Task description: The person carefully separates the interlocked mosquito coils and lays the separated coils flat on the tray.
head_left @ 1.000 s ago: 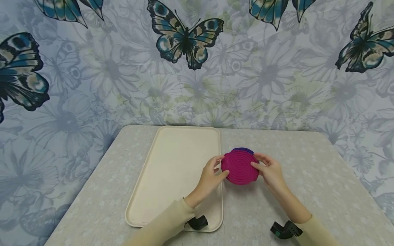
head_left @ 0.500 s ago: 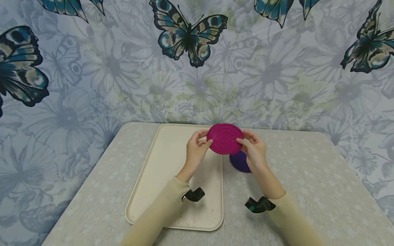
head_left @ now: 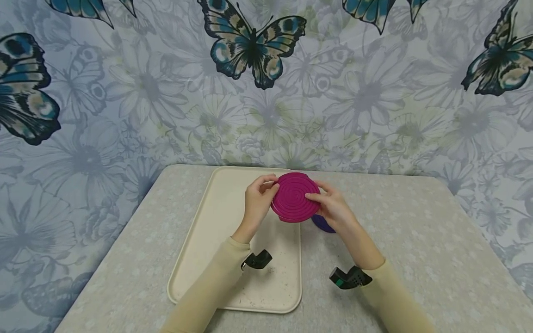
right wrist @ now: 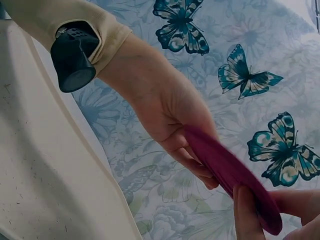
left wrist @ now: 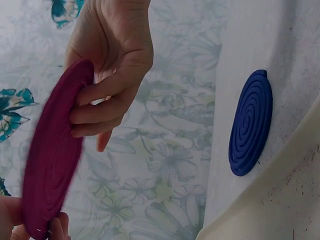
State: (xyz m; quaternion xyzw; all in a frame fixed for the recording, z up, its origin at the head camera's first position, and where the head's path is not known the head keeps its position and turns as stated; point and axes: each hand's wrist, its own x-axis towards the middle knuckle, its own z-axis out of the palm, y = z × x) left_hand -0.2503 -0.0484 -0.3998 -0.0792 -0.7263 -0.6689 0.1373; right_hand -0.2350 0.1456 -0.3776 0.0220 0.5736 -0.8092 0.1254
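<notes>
Both hands hold up a round magenta silicone lid (head_left: pixel 294 198) with concentric ridges and small edge tabs, above the right edge of the tray. The left hand (head_left: pixel 256 203) pinches its left rim between thumb and fingers. On the opposite side, the right hand (head_left: pixel 338 208) grips the rim, thumb lying on the ridged face. Seen nearly edge-on in the left wrist view, the magenta lid (left wrist: pixel 55 150) spans between the two hands. A dark blue ridged lid (left wrist: pixel 251 122) lies flat on the table right of the tray; in the head view the magenta lid and right hand partly hide it.
A cream rectangular tray (head_left: pixel 225 208) with a raised rim lies left of centre, dark specks scattered over its lower part. The pale patterned table (head_left: pixel 416 240) extends right of it. A butterfly-print cloth (head_left: pixel 374 115) hangs behind. Each wrist wears a black camera (head_left: pixel 350 278).
The magenta lid was lifted off the blue lid and carried left and away from the person, then shifted slightly further left and turned in the hands. The blue lid stayed on the table.
</notes>
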